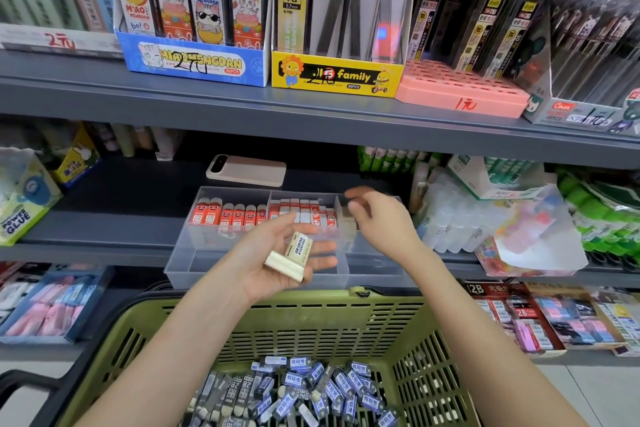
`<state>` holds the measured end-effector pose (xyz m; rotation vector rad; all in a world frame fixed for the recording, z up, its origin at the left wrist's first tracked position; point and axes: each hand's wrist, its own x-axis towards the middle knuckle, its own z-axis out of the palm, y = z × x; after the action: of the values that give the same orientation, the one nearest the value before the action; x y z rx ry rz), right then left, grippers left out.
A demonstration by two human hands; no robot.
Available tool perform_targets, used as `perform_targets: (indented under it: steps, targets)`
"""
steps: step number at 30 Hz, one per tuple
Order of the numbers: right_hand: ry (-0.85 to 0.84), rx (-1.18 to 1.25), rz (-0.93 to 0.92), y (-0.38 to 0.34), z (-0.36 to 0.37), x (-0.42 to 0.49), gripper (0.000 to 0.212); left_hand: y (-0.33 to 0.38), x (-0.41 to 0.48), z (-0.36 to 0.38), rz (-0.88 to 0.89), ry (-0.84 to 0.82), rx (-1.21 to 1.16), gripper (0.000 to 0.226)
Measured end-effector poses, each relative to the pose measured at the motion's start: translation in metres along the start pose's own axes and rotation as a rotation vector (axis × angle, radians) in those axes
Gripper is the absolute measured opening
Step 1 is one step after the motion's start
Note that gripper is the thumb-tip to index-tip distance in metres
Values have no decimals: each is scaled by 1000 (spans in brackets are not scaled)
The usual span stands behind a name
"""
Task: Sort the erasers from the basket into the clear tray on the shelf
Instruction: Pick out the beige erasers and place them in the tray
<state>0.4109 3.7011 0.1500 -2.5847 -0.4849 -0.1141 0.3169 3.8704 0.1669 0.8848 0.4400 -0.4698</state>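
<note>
A clear three-compartment tray (194, 262) sits on the middle shelf. Its left compartment holds red-sleeved erasers (227, 215), and its middle compartment holds red-and-white erasers (304, 210). My left hand (277, 262) is palm up in front of the tray, holding cream-coloured erasers (291, 255) with white sleeves. My right hand (377, 218) hovers over the right compartment with loosely curled fingers; nothing is visible in it. Below, a green basket (346, 319) holds several blue- and black-sleeved erasers (304, 388).
A pink phone (247, 170) lies on the shelf behind the tray. Glue boxes (24, 201) stand to the left, glue sticks and bags (519, 218) to the right. Lead refill boxes (336, 76) fill the upper shelf. Eraser packs (519, 315) lie on the lower shelf.
</note>
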Motion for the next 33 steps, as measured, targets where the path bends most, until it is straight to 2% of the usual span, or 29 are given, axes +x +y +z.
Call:
perform_targets:
  steps: [2, 5, 7, 11, 13, 14, 16, 18, 20, 22, 24, 28, 31, 33]
  targets:
    - [-55, 192, -110, -15, -10, -16, 27, -1, 0, 3, 13, -8, 36, 41]
    - [-221, 123, -294, -33, -17, -37, 26, -3, -1, 8, 32, -41, 67, 44]
    - [-267, 108, -317, -37, -17, -44, 24, -3, -2, 11, 34, -55, 75, 46]
    - [-204, 501, -201, -37, -26, -49, 11, -3, -4, 16, -2, -72, -43, 45]
    - [-44, 639, -113, -27, -34, -43, 9, -1, -4, 14, -25, -10, -186, 41]
    - [62, 583, -60, -19, -37, -38, 8, 0, -4, 12, -29, 43, -266, 41]
    - [192, 218, 47, -2, -40, -25, 16, 2, -5, 6, -28, 129, -421, 38]
    - [124, -113, 93, 13, -39, -14, 27, 3, -7, 2, -27, 154, -489, 34]
    - [-57, -248, 60, 20, -33, -6, 26, 4, -10, 0, -27, 146, -440, 32]
    - [-257, -278, 22, 24, -24, -1, 25, 5, -14, 2, -3, 114, -353, 30]
    - [-372, -240, 45, 27, -18, 2, 31, 6, -17, 5, 44, 74, -272, 29]
    - [-369, -227, 53, 34, -14, 1, 40, 5, -17, 4, 89, 53, -157, 29]
    - [-361, -277, -7, 31, -15, -4, 41, 3, -14, 3, 99, 26, -113, 32]
    - [-229, -342, -101, 24, -18, -10, 40, 1, -14, 4, 108, -8, -112, 36]
